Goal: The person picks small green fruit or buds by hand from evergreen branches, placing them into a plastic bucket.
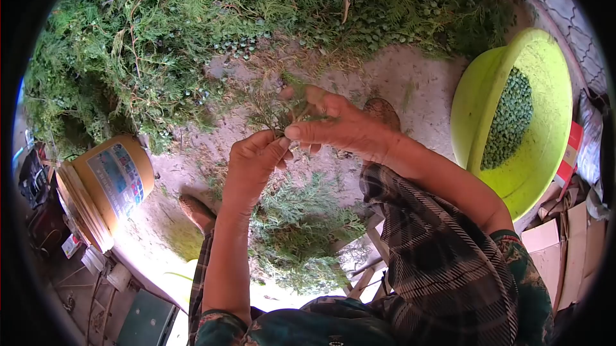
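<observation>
My left hand [255, 163] pinches the stem end of a small evergreen sprig [271, 115] between thumb and fingers. Meeting it at the same spot, my right hand [337, 122] has its thumb close to the left fingertips and its fingers curled round the sprig's leafy side; those fingers are slightly blurred. Whether a cone lies between the fingertips is hidden. Below both hands, a heap of cut green sprigs [301, 224] lies between my feet. To the right, a lime-green basin [468, 102] stands tilted in view, with many small green cones [509, 121] inside.
A large pile of evergreen branches [173, 38] spreads across the far side. On the left is a yellow bucket [141, 166] with a printed label. Cardboard [574, 250] lies at the lower right. Plant scraps litter the concrete floor [430, 83]. Shoes [382, 113] flank the near heap.
</observation>
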`<state>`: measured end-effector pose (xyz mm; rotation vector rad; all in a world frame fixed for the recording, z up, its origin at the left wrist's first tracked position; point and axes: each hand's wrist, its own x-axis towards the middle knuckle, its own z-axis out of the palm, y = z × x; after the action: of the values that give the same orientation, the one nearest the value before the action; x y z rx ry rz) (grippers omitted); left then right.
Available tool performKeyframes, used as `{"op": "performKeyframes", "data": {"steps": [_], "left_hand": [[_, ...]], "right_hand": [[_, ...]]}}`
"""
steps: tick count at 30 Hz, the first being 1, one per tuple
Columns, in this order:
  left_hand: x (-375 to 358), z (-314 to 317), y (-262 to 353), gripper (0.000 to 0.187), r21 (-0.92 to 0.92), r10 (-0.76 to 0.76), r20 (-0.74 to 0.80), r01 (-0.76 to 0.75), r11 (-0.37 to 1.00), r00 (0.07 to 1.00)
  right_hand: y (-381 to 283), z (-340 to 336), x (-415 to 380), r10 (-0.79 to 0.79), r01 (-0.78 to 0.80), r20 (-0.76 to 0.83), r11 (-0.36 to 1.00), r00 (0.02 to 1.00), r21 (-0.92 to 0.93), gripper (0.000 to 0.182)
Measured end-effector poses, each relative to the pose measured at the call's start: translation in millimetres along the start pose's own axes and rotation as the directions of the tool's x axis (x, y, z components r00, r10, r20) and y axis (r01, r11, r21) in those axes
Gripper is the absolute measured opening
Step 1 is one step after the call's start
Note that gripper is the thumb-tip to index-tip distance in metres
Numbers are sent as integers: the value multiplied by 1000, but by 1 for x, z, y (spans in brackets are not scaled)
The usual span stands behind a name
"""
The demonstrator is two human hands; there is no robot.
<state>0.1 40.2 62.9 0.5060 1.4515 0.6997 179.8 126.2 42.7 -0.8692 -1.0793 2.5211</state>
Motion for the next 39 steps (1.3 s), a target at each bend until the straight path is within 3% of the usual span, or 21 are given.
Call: {"op": "performKeyframes", "data": {"steps": [3,7,8,9,11,12,13,14,15,16,17,19,23,25,27,28,29,30,32,35,39], "left_hand": [[-4,1,-1,18,142,8,-13,-6,990,1000],[-15,0,-9,19,271,-20,54,5,963,998],[-20,-14,-26,19,551,43,259,-184,814,965],[-24,-17,-26,23,807,-242,475,-310,503,846],[-38,-28,-29,28,842,-588,518,-249,478,622],[-33,-39,-26,36,897,-618,414,-184,402,668],[-26,-57,-36,29,905,-526,140,108,412,839],[-8,-72,-38,18,937,-256,8,82,340,967],[11,-89,-44,17,978,146,-100,71,195,984],[29,-102,-41,17,962,512,-131,-16,273,849],[47,-116,-36,16,950,619,-178,-30,311,765],[80,-136,-35,16,933,667,-323,109,343,671],[127,-159,-48,21,934,671,-321,106,341,668],[136,-164,-54,21,949,650,-316,239,208,691],[142,-165,-62,15,939,682,-332,160,305,652],[152,-179,-75,11,982,773,-175,46,185,610],[158,-182,-81,12,970,760,-243,169,176,603],[161,-190,-95,15,973,827,-230,127,191,514],[145,-166,-81,20,893,667,-442,361,268,599],[113,-119,-50,14,743,607,-661,274,611,440],[109,-102,-70,16,682,640,-712,68,728,289]], "right_hand": [[8,-2,2,2,-1,-29,999,1000,39,70],[11,-6,3,17,-11,-117,999,993,45,49],[10,-8,4,33,-26,-180,999,983,44,41],[10,-10,4,29,-22,-164,999,986,44,41],[13,-18,2,11,6,-260,998,965,65,28],[13,-20,0,23,-4,-267,997,963,73,25],[16,-21,0,23,-2,-267,997,963,77,25],[20,-22,-1,43,-26,-259,997,965,71,24],[24,-22,-2,66,-51,-251,997,966,64,24],[27,-22,-2,67,-53,-252,997,965,62,24],[31,-22,-1,85,-77,-244,996,966,42,23],[35,-19,-1,112,-109,-233,994,966,26,23],[38,-17,0,164,-168,-240,986,957,6,23],[39,-16,-1,189,-196,-223,980,956,-9,23],[40,-15,0,187,-192,-252,981,949,7,26],[48,-21,-1,136,-129,-209,990,968,47,28],[46,-19,0,127,-126,-224,992,966,19,29],[42,-14,-1,115,-119,-231,993,966,-7,30],[39,-8,0,115,-128,-239,991,964,-38,28],[43,-10,-2,168,-185,-241,982,956,-48,26],[43,-7,-2,185,-203,-266,978,946,-39,24]]}}
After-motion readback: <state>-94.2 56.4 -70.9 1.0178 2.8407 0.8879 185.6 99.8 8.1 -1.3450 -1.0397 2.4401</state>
